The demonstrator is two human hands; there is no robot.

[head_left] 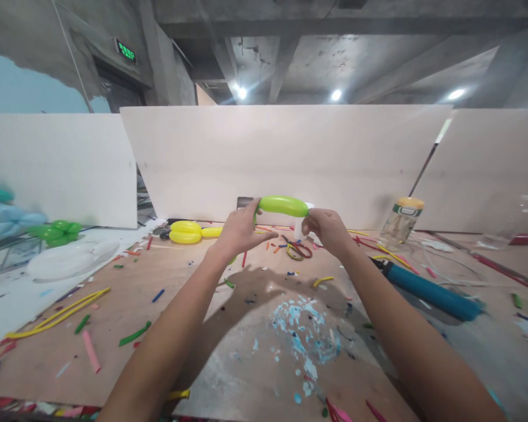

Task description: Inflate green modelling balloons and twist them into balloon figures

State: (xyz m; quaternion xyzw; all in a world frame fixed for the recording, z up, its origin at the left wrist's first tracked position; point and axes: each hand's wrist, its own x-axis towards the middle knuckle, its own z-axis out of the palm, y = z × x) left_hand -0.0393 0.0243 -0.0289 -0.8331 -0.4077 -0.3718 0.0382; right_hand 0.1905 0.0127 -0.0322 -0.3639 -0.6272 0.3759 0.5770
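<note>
A light green inflated balloon (284, 205) is held up above the table between my two hands, lying nearly level with a slight arch. My left hand (243, 230) grips its left end, and a bit more green shows below those fingers. At the balloon's right tip, my right hand (328, 230) pinches the end between thumb and fingers. Beyond my left hand lies a twisted yellow balloon (185, 232). Scissors with red and yellow handles (297, 251) rest on the table below the green balloon.
A blue pump (431, 290) and a bottle with a yellow lid (402, 221) are at the right. Balloon scraps and blue paint flecks dot the table (229, 375). White panels (290, 152) stand behind. Green balloons (59, 232) and a white plate (73, 261) are at the left.
</note>
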